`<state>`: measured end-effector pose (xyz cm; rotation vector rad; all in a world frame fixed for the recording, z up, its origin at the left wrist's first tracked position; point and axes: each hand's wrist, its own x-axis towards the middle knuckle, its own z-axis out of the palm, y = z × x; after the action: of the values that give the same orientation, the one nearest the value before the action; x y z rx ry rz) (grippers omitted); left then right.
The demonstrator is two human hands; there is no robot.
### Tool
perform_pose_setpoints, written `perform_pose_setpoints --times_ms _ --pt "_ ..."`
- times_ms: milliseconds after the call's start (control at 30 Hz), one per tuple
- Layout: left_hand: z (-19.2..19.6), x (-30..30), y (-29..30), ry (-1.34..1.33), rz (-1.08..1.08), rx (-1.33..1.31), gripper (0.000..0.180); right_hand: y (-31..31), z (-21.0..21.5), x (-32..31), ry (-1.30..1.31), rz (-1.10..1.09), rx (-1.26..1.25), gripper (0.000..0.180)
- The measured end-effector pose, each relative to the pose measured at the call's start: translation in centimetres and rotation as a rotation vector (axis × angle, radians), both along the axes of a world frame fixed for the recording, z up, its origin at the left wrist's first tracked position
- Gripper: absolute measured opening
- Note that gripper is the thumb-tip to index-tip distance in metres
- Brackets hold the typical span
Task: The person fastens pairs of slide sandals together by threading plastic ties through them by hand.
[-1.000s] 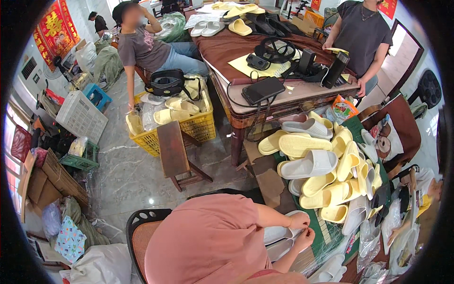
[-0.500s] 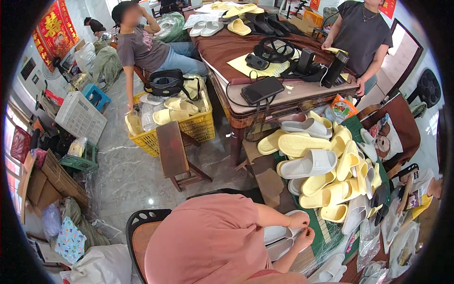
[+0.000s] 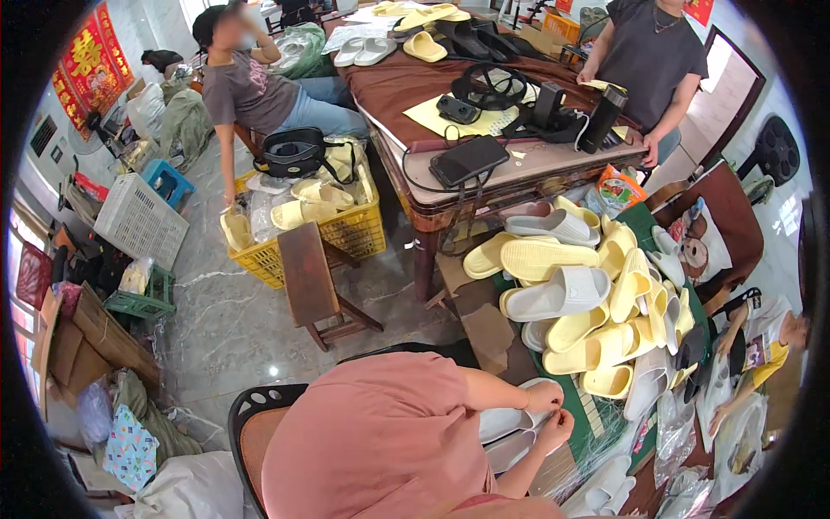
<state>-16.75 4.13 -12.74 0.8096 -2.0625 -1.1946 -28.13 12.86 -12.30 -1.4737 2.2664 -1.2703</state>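
My left hand (image 3: 544, 397) and my right hand (image 3: 556, 430) are close together at the near edge of the green-topped table (image 3: 588, 413). The fingers of both are pinched together; whatever is between them is too small to make out. Just under and beside my hands lie pale grey slippers (image 3: 501, 424), partly hidden by my forearms. Thin clear plastic strands (image 3: 605, 437) spread over the table to the right of my hands. Beyond them rises a heap of yellow slippers (image 3: 549, 259), with grey slippers (image 3: 562, 294) mixed in.
More pale slippers (image 3: 601, 486) and clear plastic bags (image 3: 674, 437) lie to the right. A wooden stool (image 3: 309, 272) and a yellow crate (image 3: 359, 233) of slippers stand left of the brown-covered table (image 3: 372, 86). Another person's arm (image 3: 733, 402) reaches in at right; two people are farther back.
The view has shifted slightly. My hands stay pinched in nearly the same place. At the right, another person's arm has reached down toward the plastic bags.
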Motion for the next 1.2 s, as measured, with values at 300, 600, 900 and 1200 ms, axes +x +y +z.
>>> perform_pose_setpoints --times_ms 300,600,900,1200 --pt "12.9 9.9 -5.7 0.115 0.13 -0.253 0.028 0.3 0.4 0.1 -0.034 -0.04 0.04 0.009" --pt "25.5 31.9 -18.9 -0.441 1.138 -0.894 0.048 -0.1 0.7 0.2 -0.062 -0.03 0.007 0.006" --pt "22.8 35.3 -21.8 -0.768 1.179 -0.587 0.068 0.2 -0.7 -0.6 -0.063 -0.037 0.034 0.009" --pt "23.8 34.7 -22.3 -0.83 1.197 -0.449 0.067 0.3 0.4 -0.1 -0.072 -0.02 0.048 0.008"
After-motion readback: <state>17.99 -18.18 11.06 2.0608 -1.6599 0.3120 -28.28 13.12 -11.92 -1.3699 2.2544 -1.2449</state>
